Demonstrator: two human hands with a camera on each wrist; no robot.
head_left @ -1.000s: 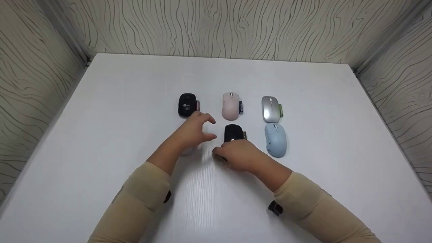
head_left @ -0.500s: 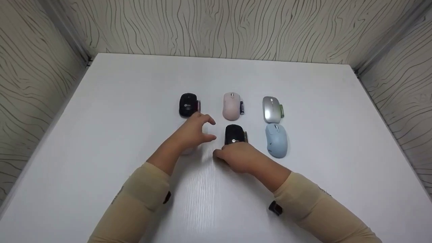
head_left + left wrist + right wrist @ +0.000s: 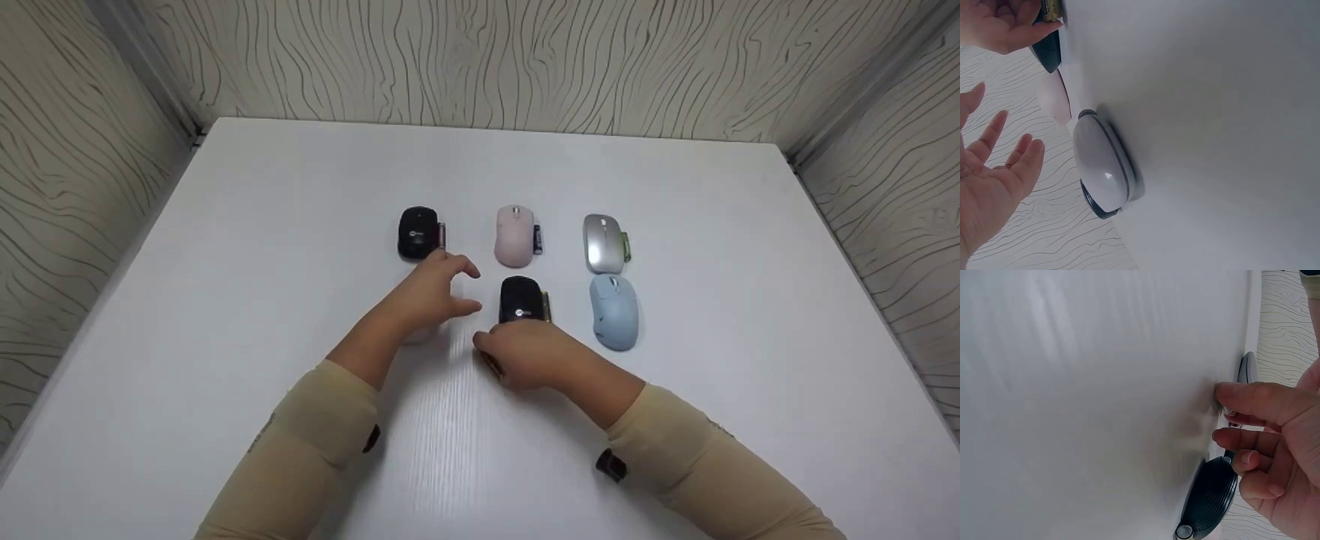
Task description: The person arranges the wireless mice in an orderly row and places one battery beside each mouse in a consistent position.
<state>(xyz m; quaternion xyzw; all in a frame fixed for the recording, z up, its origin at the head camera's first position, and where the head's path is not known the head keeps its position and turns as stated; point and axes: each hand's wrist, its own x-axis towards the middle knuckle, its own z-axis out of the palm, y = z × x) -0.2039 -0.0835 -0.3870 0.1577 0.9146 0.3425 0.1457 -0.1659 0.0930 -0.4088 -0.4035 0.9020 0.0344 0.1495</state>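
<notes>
My right hand (image 3: 529, 352) pinches a gold-banded battery (image 3: 490, 365) between thumb and fingers, low over the table just in front of a black mouse (image 3: 520, 298). The battery (image 3: 1051, 10) shows at the top of the left wrist view, and most of it is covered by fingers in the right wrist view. My left hand (image 3: 431, 292) is spread with thumb and fingers apart, holding nothing. It hovers over a white mouse (image 3: 1102, 160), which it largely hides from the head camera. Another battery (image 3: 546, 306) lies along the black mouse's right side.
Behind stand a second black mouse (image 3: 418, 233) with a red battery (image 3: 442, 235), a pink mouse (image 3: 514, 236) with a dark battery (image 3: 538, 239), and a silver mouse (image 3: 603, 244) with a green battery (image 3: 626, 247). A blue mouse (image 3: 614, 312) sits at right on the white table (image 3: 300, 195).
My right hand has drawn back slightly toward me, uncovering more of the black mouse. The pinched battery, hidden half a second ago, shows again under the fingers. My left hand has stayed in place.
</notes>
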